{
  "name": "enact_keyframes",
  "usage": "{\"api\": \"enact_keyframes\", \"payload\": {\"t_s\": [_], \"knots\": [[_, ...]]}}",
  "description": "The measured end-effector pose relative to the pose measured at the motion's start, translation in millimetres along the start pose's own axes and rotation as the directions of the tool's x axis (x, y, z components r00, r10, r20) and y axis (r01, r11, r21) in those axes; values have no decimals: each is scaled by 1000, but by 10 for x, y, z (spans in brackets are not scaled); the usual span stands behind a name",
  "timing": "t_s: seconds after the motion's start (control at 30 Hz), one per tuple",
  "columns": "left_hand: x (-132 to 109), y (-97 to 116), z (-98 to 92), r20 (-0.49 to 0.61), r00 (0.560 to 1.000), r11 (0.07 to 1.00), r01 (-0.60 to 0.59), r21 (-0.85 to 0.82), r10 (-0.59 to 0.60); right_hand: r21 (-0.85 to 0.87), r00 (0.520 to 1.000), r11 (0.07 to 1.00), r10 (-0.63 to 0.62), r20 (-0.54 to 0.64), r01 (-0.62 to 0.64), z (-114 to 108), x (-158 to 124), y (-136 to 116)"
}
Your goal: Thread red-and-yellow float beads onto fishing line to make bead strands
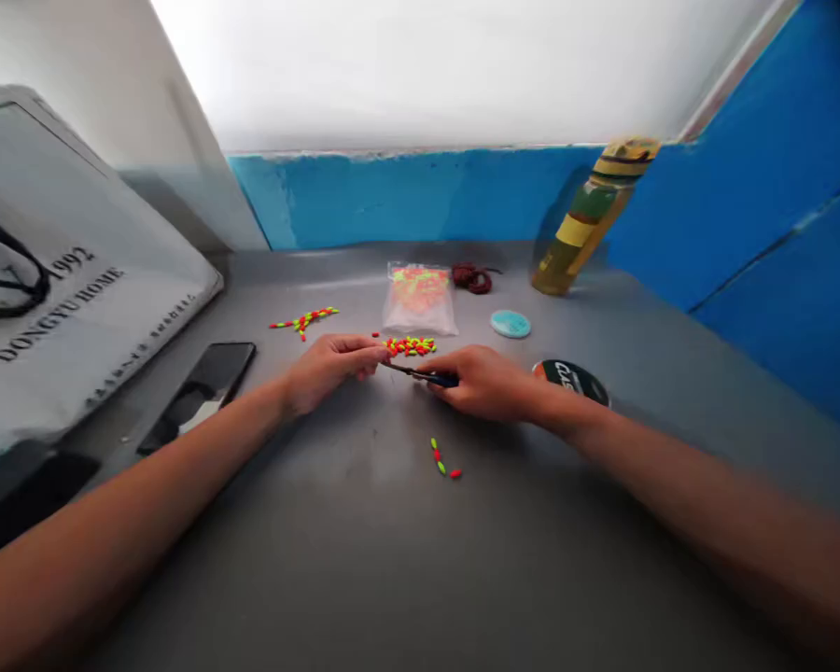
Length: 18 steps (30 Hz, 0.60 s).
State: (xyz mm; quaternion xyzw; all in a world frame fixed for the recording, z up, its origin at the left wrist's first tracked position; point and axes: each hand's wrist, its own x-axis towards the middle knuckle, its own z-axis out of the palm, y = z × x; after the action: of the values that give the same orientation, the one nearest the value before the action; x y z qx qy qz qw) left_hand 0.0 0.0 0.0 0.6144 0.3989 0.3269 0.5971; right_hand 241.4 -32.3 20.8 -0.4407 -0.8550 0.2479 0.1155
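My right hand (486, 383) is closed around a thin dark tool with a blue handle (424, 375), whose tip points left toward my left hand (332, 362). My left hand's fingers are pinched together at that tip; what they hold is too small to make out. Just behind the hands lies a small pile of red and yellow-green beads (410, 346). A few loose beads (442, 461) lie on the grey table (392, 560) in front of my hands. Another scatter of beads (305, 320) sits further left.
A clear plastic bag of beads (420, 299), a dark red cord coil (471, 277), a teal round spool (511, 324), a black round spool (572, 378) and a yellow-green bottle (592, 219) stand behind. A black phone (203, 387) and a grey printed bag (63, 280) are at left. Blue walls enclose the table.
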Motion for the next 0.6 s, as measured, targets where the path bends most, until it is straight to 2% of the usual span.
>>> {"api": "enact_keyframes", "payload": {"t_s": [0.37,0.6], "knots": [[15,-36,-38,3,1000,999,26,-18,-26,4,999,1000,-13,-31,13,32,12,14],[13,-25,-31,1,999,999,46,-21,-46,41,1000,999,3,-12,-3,24,10,14]]}}
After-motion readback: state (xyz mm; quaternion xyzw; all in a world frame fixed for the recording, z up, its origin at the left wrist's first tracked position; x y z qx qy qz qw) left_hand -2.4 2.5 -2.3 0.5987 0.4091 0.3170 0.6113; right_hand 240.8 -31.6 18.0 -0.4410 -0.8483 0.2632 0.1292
